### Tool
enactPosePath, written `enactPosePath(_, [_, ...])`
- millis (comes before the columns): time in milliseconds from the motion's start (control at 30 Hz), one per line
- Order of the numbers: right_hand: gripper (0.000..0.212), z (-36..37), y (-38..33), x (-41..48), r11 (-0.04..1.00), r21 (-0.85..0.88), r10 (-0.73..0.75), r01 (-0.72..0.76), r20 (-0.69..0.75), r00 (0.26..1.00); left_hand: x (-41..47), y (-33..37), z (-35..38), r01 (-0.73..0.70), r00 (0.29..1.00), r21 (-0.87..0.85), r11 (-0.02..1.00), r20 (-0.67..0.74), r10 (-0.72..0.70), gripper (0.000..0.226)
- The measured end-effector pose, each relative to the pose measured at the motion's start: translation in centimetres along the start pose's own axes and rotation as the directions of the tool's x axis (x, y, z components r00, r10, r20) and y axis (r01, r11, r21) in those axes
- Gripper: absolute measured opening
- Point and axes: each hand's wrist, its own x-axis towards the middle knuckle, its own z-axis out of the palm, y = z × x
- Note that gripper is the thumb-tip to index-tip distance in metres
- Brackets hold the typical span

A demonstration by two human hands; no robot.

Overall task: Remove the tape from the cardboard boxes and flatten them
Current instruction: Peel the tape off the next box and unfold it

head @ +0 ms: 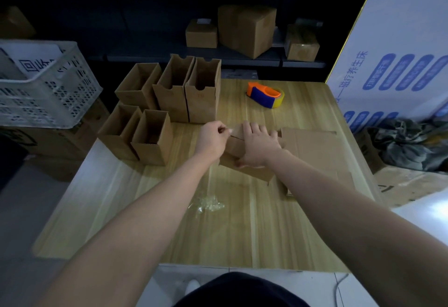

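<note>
- A pale wooden table (169, 234) is seen in a dim room, backed by dark shelving (169, 52) stacked with closed cartons.
- Five open boxes (203, 103) are stood far left, with a tape dispenser (265, 97), flattened cardboard (312, 146) and crumpled tape (208, 204) laid around.
- The worked box (234, 147) is laid mid-table on its side, long axis crosswise with the right end nearer, and is largely covered by the hands.
- It is pressed down by the spread right hand (259, 146), and its tape strip (229, 131) is pinched by the left hand (213, 137).

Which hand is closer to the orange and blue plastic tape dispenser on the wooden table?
Right. The right hand rests on the brown cardboard box directly before the orange and blue tape dispenser; the left hand pinches tape farther left.
</note>
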Motion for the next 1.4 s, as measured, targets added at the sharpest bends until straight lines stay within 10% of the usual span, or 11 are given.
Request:
enactPosePath(200, [0.116, 0.3, 4.1, -0.6, 0.929, 0.363, 0.074, -0.069, 0.000, 0.997, 1.1, -2.4, -2.5, 0.330, 0.925, -0.569, 0.753, 0.036, -0.378, 0.010])
enactPosePath(467, [0.109, 0.0, 6.4, -0.6, 0.897, 0.380, 0.273, -0.225, -0.077, 0.959, -0.2, -7.1, -3.3, 0.420, 0.795, -0.505, 0.754, -0.196, -0.574, 0.017])
enactPosePath(667, [0.110, 0.1, 6.5, -0.8, 0.918, 0.372, 0.176, -0.140, -0.066, 0.982, -3.1, -8.6, -1.1, 0.282, 0.948, 0.011, 0.959, -0.154, -0.277, 0.034])
enactPosePath(833, [0.113, 0.8, 6.1, -1.4, 0.926, 0.368, 0.110, -0.080, -0.061, 0.992, -6.5, -11.4, 3.2, 0.118, 0.986, 0.324, 0.939, 0.072, -0.149, 0.028])
enactPosePath(967, [0.111, 1.2, 6.6, -1.7, 0.927, 0.372, 0.069, -0.053, -0.030, 0.997, -9.2, -13.4, 6.9, 0.172, 0.928, 0.373, 0.912, 0.250, -0.277, 0.019])
enactPosePath(1200, [0.111, 1.6, 6.2, -2.0, 0.922, 0.386, -0.022, 0.025, -0.011, 1.000, -8.8, -12.6, 5.1, 0.234, 0.760, 0.384, 0.893, 0.501, -0.415, 0.086])
enactPosePath(1400, [0.110, 1.4, 5.1, -1.8, 0.913, 0.398, -0.097, 0.093, -0.009, 0.995, -9.3, -11.0, 4.6, 0.313, 0.869, 0.170, 0.934, 0.345, -0.354, 0.039])
